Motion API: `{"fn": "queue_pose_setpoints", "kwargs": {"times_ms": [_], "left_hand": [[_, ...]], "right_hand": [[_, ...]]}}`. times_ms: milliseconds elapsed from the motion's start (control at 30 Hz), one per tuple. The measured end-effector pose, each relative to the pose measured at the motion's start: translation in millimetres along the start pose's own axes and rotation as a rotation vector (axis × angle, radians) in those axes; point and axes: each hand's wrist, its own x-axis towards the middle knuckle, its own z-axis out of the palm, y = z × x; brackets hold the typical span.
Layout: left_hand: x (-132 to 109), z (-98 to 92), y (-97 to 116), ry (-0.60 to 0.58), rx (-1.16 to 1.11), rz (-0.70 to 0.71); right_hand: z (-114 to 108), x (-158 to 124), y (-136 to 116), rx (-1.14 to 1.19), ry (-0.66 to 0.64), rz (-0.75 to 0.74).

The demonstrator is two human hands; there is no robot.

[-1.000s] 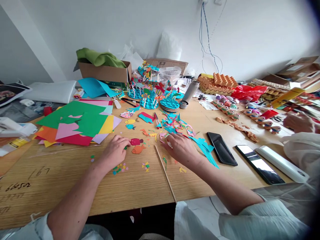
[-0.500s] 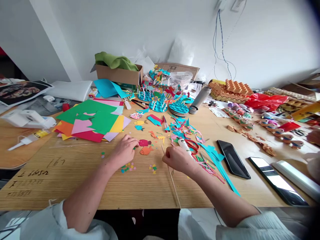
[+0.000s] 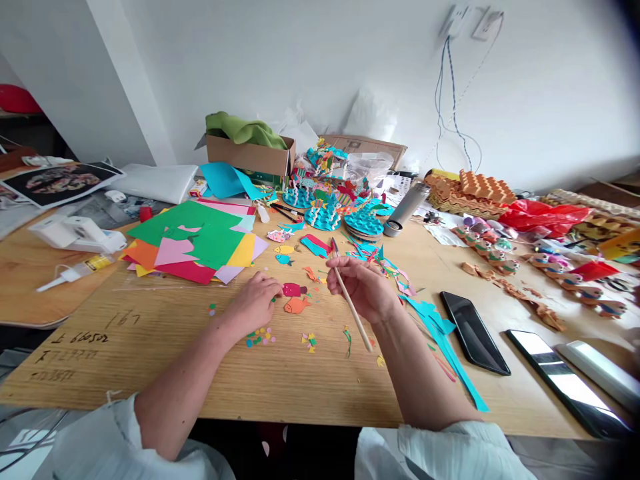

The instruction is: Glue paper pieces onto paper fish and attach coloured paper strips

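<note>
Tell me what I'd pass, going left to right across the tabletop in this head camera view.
White glue tube → stack of coloured paper → left hand → orange paper fish → right hand holding a wooden stick → black phone → red plastic bag.

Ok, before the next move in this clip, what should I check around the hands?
Right hand grip on the thin wooden stick: ok, the stick is held between the fingers.
Lower end of the stick: cannot tell whether it touches the table.
Left hand against the red paper fish cutout: cannot tell; the fingertips are close beside it.
Orange paper fish cutout: ok, lying flat on the light wooden tabletop, just below the red fish.
Small multicoloured paper confetti: ok, lying beside the left hand, not under it.
Long teal paper strips: ok, lying apart from the right hand.
</note>
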Motion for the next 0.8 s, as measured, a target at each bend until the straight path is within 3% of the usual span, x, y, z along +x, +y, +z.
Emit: {"fn": "queue_pose_setpoints", "kwargs": {"times_ms": [133,267,400,500,633,800], "left_hand": [[-1,-0.2,0,0.002,-0.002,0.004],[0,-1.7,1,0.006,-0.007,-0.005],[0,-3.1,1,0.020,-0.017,0.008],[0,-3.4,1,0.016,-0.015,0.031],[1,-3.3,0,-0.001,-0.011,0.035],[1,-4.4,1,-0.006,-0.008,0.025]], "right_hand": [[10,20,6,0.041,0.059,-0.123],[25,38,28,0.005,0.133,-0.175],[32,47,55,-0.269,0.219,-0.240],[32,49,68,-0.504,0.202,-0.220],[30,46,75,-0.722,0.185,-0.244],[27,43,73,-0.798,0.182,-0.343]]}}
